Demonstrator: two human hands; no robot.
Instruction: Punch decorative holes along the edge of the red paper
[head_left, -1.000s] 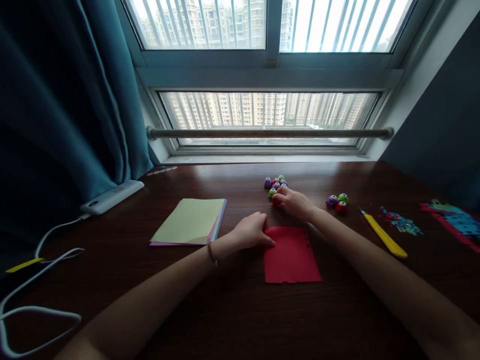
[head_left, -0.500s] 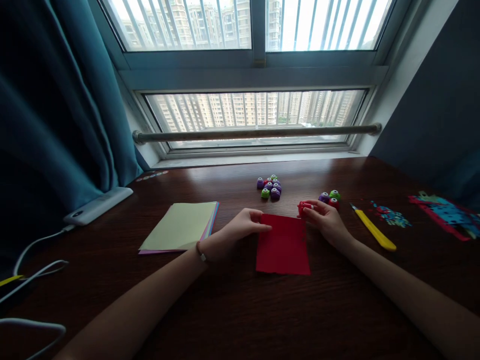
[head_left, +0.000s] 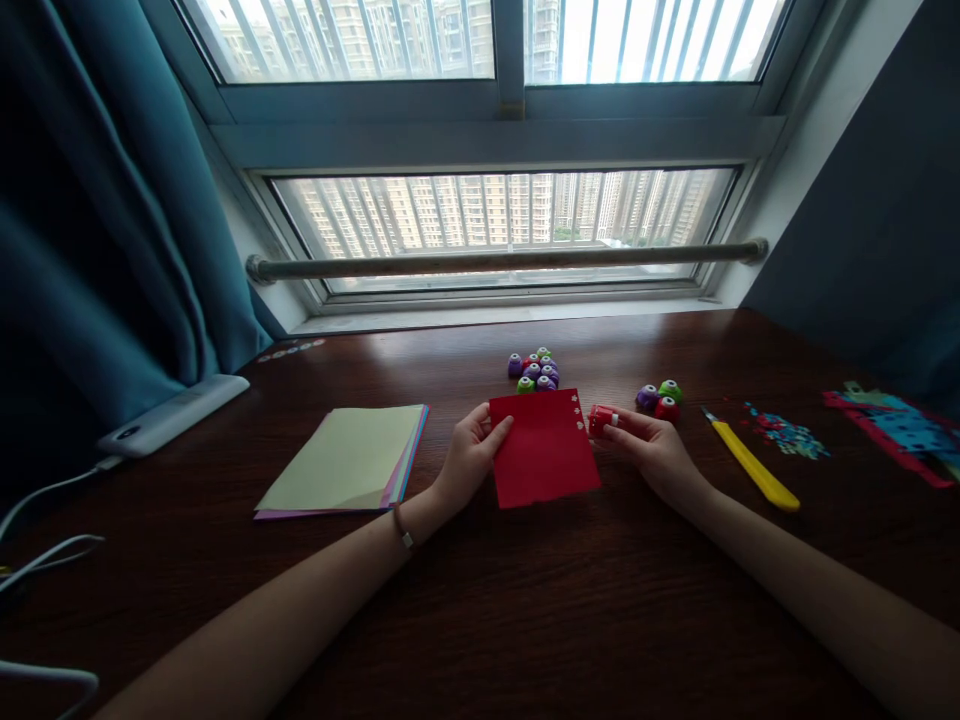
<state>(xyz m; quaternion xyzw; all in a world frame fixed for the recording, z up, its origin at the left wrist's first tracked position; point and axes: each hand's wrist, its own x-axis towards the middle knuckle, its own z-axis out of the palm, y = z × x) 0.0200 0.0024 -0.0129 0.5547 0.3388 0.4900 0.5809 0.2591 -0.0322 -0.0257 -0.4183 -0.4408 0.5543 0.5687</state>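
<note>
My left hand [head_left: 466, 458] pinches the left edge of a red sheet of paper [head_left: 544, 452], thumb on top, and holds it raised and tilted above the table. Several small cut-out shapes run down the paper's upper right edge. Between the fingers of my right hand [head_left: 660, 455] is a small red craft punch [head_left: 602, 420], close beside that edge; whether they touch I cannot tell. Just beyond my right hand stand a purple punch [head_left: 647, 397], a green punch [head_left: 670, 390] and another red punch [head_left: 666, 409].
Several more punches [head_left: 546, 370] cluster behind the paper. A stack of coloured paper [head_left: 337, 460] lies left. To the right are a yellow craft knife [head_left: 754, 467], punched paper bits [head_left: 791, 432] and cut paper scraps [head_left: 900, 425]. A white power strip [head_left: 176, 415] with cable sits far left.
The red paper has been lifted and tilted, and its cut-outs now show. The punch has come away from the paper's edge and turned in my right hand. The view has shifted slightly.
</note>
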